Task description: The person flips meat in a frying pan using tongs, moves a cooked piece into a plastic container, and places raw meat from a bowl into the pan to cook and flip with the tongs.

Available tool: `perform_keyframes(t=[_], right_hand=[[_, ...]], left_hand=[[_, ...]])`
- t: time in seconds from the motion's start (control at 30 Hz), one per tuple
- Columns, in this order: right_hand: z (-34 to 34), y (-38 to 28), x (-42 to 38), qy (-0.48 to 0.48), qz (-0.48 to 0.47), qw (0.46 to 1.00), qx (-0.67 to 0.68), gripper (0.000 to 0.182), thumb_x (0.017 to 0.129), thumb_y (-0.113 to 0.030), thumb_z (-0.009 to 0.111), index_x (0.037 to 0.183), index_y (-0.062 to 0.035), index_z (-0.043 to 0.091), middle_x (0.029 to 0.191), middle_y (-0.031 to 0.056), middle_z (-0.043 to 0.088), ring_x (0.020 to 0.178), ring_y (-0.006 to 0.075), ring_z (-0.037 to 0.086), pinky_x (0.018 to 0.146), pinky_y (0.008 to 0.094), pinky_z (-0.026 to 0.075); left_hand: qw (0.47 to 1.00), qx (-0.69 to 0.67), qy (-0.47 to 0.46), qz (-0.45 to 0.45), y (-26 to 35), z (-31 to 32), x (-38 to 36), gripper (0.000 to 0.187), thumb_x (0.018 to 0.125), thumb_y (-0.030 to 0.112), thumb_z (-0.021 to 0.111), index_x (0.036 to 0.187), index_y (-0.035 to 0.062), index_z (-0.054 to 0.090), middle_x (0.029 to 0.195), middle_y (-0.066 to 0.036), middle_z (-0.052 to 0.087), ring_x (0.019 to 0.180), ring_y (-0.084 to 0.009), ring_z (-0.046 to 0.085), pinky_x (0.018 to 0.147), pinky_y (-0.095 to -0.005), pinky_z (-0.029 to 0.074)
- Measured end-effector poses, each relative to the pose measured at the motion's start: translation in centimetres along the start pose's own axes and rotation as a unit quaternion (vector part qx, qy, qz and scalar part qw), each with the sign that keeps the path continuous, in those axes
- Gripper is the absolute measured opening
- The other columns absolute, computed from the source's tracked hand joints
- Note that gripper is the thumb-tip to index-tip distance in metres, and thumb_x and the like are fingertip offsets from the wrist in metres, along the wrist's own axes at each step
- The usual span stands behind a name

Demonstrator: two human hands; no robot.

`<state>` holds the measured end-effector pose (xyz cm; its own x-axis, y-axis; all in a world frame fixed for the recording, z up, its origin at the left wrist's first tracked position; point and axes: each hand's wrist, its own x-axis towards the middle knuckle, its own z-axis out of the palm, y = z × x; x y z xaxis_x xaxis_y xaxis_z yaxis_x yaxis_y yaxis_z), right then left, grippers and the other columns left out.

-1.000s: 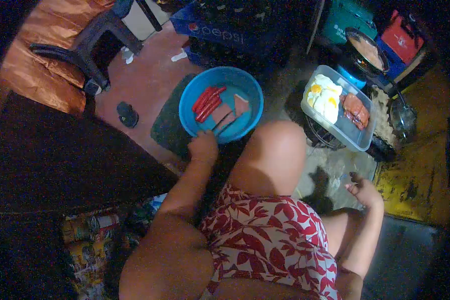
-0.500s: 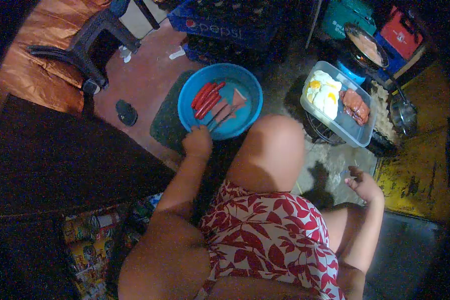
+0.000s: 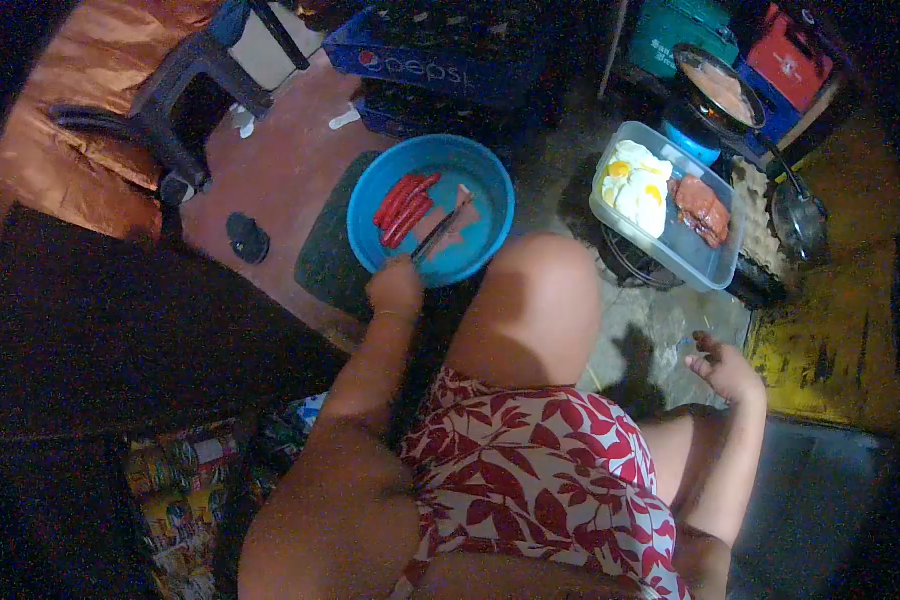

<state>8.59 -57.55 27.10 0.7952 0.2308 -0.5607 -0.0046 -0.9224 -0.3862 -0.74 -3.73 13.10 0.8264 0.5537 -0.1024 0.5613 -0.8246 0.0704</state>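
Note:
My left hand (image 3: pixel 395 287) is closed around a pair of tongs (image 3: pixel 436 232) at the near rim of a blue basin (image 3: pixel 505 185). The tongs reach into the basin, their arms close together and their tips over a flat pink meat slice (image 3: pixel 465 212). Beside them in the basin lie several red hot dogs (image 3: pixel 406 210). My right hand (image 3: pixel 727 373) hangs above the floor on the right with its fingers loosely bent and apart, holding nothing.
A clear plastic container (image 3: pixel 670 258) holds fried eggs (image 3: pixel 634 188) and browned meat slices (image 3: pixel 703 212). Behind it, a frying pan (image 3: pixel 718 88) with pink slices sits over a burner flame. Blue Pepsi crates (image 3: pixel 410 65) stand at the back, a dark stool (image 3: pixel 195 80) at left.
The arms of the tongs have come together over the pink slices in the basin. The whole view has shifted slightly; my right hand keeps its pose.

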Motion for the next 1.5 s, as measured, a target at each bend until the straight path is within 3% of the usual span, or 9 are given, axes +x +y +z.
perform_keyframes(t=[0.27,0.47,0.53,0.8,0.93,1.03,1.23,1.4,1.5], right_hand=[[0.1,1.2,0.7,0.003,0.019,0.999,-0.026,0.07,0.087,-0.044,0.069,0.141,-0.005,0.048,0.131,0.0208,0.059,0.112,0.0359,0.062,0.097,0.0417,0.048],[-0.2,0.3,0.4,0.005,-0.008,1.0,0.011,0.069,0.087,-0.043,0.069,0.141,-0.0048,0.047,0.13,0.0212,0.06,0.111,0.035,0.063,0.095,0.0413,0.049],[-0.5,-0.5,0.2,-0.017,0.017,1.0,0.006,0.065,0.091,-0.025,0.071,0.143,0.0017,0.043,0.133,0.0265,0.056,0.119,0.0306,0.059,0.097,0.0356,0.047],[-0.6,0.2,0.0,-0.008,0.0,1.0,0.019,0.065,0.091,-0.029,0.07,0.142,0.0002,0.043,0.133,0.0246,0.057,0.118,0.0313,0.06,0.097,0.0364,0.047],[-0.9,-0.8,-0.5,-0.003,0.001,1.0,-0.008,0.067,0.09,-0.031,0.07,0.142,0.0004,0.043,0.132,0.0248,0.058,0.118,0.0314,0.061,0.096,0.0369,0.048],[-0.8,-0.3,-0.2,-0.006,-0.013,1.0,0.006,0.067,0.09,-0.032,0.069,0.142,0.0006,0.043,0.132,0.0249,0.058,0.118,0.0312,0.061,0.097,0.0371,0.048],[-1.2,-1.8,-1.2,-0.015,0.013,1.0,0.009,0.066,0.09,-0.032,0.069,0.142,0.0004,0.043,0.133,0.0242,0.057,0.117,0.0323,0.061,0.097,0.0374,0.048],[-0.5,-0.3,-0.8,-0.005,0.006,1.0,0.0,0.064,0.09,-0.031,0.07,0.142,-0.0015,0.045,0.131,0.023,0.058,0.117,0.0334,0.061,0.096,0.0384,0.048],[-0.9,-1.7,-1.7,0.001,-0.003,1.0,0.001,0.063,0.089,-0.03,0.07,0.141,-0.002,0.046,0.13,0.0224,0.059,0.116,0.0338,0.061,0.096,0.0392,0.048]], left_hand=[[0.997,-0.061,-0.021,-0.036,-1.9,-0.1,1.3,0.027,0.089,0.017,0.047,0.101,0.0059,0.068,0.101,-0.021,0.069,0.092,-0.0411,0.068,0.08,-0.0525,0.054],[0.992,-0.092,-0.031,-0.078,-2.4,-1.5,2.6,0.027,0.087,0.02,0.051,0.099,0.0041,0.069,0.101,-0.022,0.069,0.095,-0.042,0.067,0.081,-0.0533,0.053],[0.99,-0.107,-0.03,-0.086,-3.0,-1.7,2.8,0.026,0.086,0.02,0.053,0.099,0.004,0.069,0.101,-0.022,0.069,0.095,-0.0422,0.067,0.081,-0.0531,0.053],[0.995,-0.041,0.044,-0.079,-1.8,-6.3,1.7,0.024,0.091,0.019,0.048,0.1,0.0036,0.064,0.098,-0.023,0.067,0.089,-0.0413,0.067,0.078,-0.0526,0.053],[0.998,-0.017,0.038,-0.035,-0.4,-4.0,2.2,0.025,0.092,0.017,0.046,0.101,0.0026,0.064,0.101,-0.023,0.067,0.091,-0.0417,0.067,0.079,-0.0526,0.053],[0.999,-0.031,0.016,0.008,0.7,-4.0,2.2,0.027,0.091,0.02,0.048,0.103,0.0021,0.064,0.103,-0.024,0.067,0.094,-0.0422,0.066,0.082,-0.053,0.052],[0.994,-0.07,-0.063,-0.06,-2.1,-6.1,0.6,0.033,0.09,0.025,0.052,0.106,-0.0004,0.064,0.108,-0.025,0.067,0.1,-0.0421,0.065,0.086,-0.053,0.051],[0.974,-0.029,-0.212,-0.072,-7.5,-3.0,0.7,0.038,0.09,0.034,0.061,0.103,-0.0007,0.07,0.108,-0.026,0.067,0.099,-0.0427,0.066,0.086,-0.0509,0.052],[0.969,-0.038,-0.235,-0.069,-11.0,2.3,0.9,0.039,0.089,0.035,0.062,0.1,-0.0013,0.071,0.106,-0.026,0.068,0.099,-0.043,0.066,0.085,-0.0501,0.052]])
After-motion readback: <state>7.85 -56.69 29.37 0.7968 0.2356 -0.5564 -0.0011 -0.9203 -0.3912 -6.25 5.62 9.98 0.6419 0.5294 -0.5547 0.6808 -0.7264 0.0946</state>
